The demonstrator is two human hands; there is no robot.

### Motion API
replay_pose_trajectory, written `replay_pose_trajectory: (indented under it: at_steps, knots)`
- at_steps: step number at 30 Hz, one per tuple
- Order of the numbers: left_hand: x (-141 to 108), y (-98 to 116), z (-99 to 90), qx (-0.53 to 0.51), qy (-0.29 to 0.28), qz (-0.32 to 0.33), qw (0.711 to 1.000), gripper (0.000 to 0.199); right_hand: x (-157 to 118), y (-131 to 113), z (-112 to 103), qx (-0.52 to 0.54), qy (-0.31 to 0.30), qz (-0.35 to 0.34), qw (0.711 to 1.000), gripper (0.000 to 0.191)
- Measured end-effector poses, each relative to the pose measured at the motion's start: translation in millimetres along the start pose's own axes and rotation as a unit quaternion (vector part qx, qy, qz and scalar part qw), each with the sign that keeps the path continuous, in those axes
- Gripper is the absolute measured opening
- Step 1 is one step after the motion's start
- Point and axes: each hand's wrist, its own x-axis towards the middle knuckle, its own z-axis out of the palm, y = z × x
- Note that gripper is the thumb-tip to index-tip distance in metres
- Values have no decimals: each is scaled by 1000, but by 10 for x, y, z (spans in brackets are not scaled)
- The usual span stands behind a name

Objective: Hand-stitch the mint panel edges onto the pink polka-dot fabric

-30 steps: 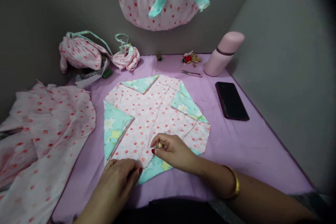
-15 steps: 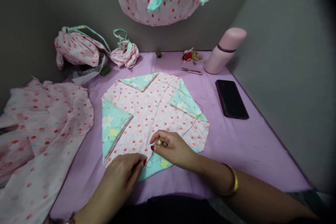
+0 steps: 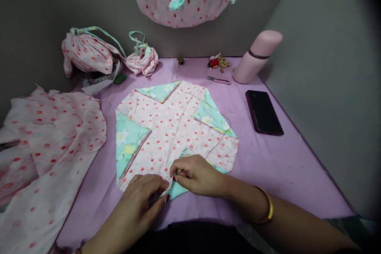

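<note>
A pink dotted cloth with mint floral corners folded inward lies on the purple table cover. At its near edge my left hand pinches the fabric between thumb and fingers. Close on its right, my right hand is closed in a pinch on a thin needle, its point toward the raised edge. A loose dark thread loops over the right side of the cloth. Part of the near mint corner is hidden under my hands.
More dotted fabric lies at the left. Gathered pouches stand at the back left. Snips, a red spool, a pink bottle and a black phone are at the back and right. A dotted bag hangs on the wall.
My right hand has moved slightly down, toward the cloth's near edge. That edge is now lifted between my hands, and my left thumb has shifted down and right.
</note>
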Motion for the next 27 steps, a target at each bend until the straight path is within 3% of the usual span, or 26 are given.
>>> replay_pose_trajectory:
  at_steps: [5,9,15,27]
  knots:
    - [13,50,-3,13,8,0,1000,11,4,8,1,-2,2,3,1000,15]
    - [5,59,-3,46,-19,15,999,15,1,2,-3,4,1,11,1000,12]
    - [14,28,-6,7,7,3,1000,18,7,-6,-27,14,-4,19,1000,12]
    - [82,-32,26,8,-11,10,1000,15,13,7,-23,26,-3,28,999,15]
